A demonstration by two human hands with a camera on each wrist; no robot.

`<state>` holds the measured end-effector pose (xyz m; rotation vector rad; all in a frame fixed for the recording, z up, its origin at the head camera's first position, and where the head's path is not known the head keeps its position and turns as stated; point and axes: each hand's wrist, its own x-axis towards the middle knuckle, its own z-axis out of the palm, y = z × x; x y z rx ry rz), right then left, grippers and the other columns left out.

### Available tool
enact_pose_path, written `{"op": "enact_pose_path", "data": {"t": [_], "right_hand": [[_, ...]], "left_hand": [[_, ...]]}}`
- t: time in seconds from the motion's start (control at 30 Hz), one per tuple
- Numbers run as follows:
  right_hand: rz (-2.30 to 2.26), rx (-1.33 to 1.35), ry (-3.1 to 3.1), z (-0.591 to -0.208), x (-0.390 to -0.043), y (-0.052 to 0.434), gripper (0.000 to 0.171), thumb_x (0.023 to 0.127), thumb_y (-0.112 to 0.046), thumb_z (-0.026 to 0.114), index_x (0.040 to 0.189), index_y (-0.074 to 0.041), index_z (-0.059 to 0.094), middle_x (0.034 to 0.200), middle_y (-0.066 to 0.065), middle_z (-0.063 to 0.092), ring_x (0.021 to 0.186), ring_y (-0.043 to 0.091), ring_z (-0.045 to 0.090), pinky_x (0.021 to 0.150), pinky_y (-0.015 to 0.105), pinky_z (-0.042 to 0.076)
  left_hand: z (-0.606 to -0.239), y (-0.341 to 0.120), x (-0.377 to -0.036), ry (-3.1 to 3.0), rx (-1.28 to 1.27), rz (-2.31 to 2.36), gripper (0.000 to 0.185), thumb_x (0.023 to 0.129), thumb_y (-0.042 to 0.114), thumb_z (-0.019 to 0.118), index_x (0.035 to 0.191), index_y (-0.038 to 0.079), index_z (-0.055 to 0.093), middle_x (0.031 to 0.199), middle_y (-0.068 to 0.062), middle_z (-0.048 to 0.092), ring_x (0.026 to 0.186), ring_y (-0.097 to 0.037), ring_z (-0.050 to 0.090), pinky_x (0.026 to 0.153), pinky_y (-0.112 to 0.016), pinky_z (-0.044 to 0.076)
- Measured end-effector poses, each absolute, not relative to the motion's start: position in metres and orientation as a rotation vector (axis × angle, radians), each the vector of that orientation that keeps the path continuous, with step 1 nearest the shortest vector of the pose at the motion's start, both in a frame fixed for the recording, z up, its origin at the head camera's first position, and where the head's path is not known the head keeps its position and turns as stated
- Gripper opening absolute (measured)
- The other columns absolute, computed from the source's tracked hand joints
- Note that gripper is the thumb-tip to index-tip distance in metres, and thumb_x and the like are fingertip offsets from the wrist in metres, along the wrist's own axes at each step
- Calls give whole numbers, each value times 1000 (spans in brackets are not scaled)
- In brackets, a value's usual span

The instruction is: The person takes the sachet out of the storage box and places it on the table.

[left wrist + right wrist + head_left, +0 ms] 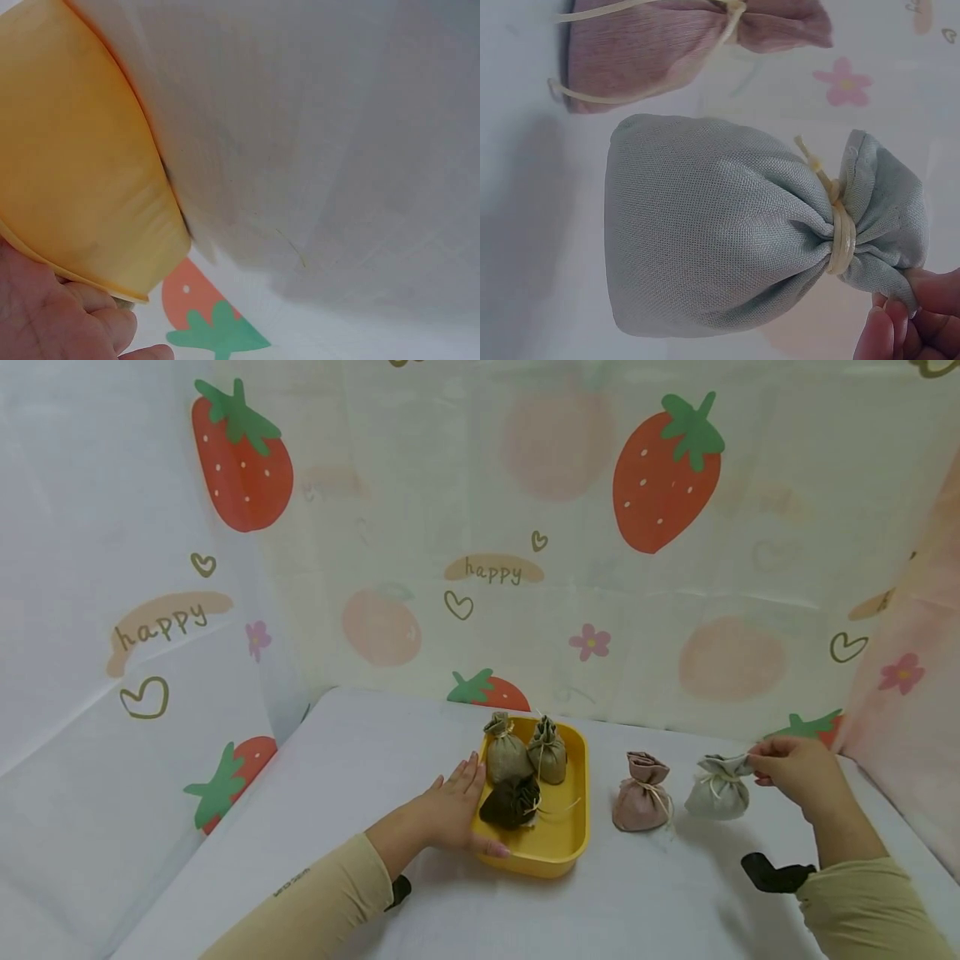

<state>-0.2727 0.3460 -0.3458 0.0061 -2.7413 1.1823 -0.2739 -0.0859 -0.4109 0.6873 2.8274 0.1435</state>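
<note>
A yellow tray (577, 777) sits mid-table and holds two olive-green tied pouches (507, 754) (548, 752) and a dark brown pouch (512, 801). My left hand (457, 806) rests against the tray's left side with straight fingers along its rim; the left wrist view shows the tray wall (75, 150) against my palm (45, 307). Right of the tray stand a pink pouch (642, 793) (667, 45) and a pale grey pouch (717, 788) (727, 225). My right hand (787, 768) pinches the grey pouch's gathered top, and the fingertips (900, 322) show in the right wrist view.
The white table (360, 760) is walled on three sides by a strawberry-print cloth (660, 485). Black wrist straps (772, 871) show at both sleeves.
</note>
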Motion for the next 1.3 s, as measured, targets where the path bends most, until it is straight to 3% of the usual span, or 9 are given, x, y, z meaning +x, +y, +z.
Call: {"op": "enact_pose_path", "data": {"t": [0.83,1.07,1.13,1.3], "right_hand": [[1359,-176,-2850,-379,-276,339,22,87,-5,54,94,16,57,71,1,60,61,8,57,58,22,51],[1315,-165,-2885,-377,-276,341,27,88,-16,58,96,10,58,76,-1,59,65,7,55,60,21,49],[1271,-155,-2905,-376,-275,342,32,88,-22,59,98,9,60,79,-1,61,68,6,57,64,25,49],[1166,-116,-2938,-372,-273,345,49,87,-40,58,107,4,61,97,9,66,83,16,64,77,46,46]], "left_hand": [[-414,-86,-276,2832,699,159,131,55,89,42,147,4,2,153,-13,-7,140,-28,1,108,-50,16],[-413,-87,-275,2828,698,167,131,56,88,42,146,3,1,153,-14,-7,140,-28,0,108,-50,15],[-412,-87,-275,2827,698,167,131,56,88,42,146,3,1,152,-13,-7,140,-28,0,108,-50,15],[-413,-86,-276,2826,697,174,131,55,89,42,147,4,1,152,-13,-7,140,-28,0,108,-50,15]]}}
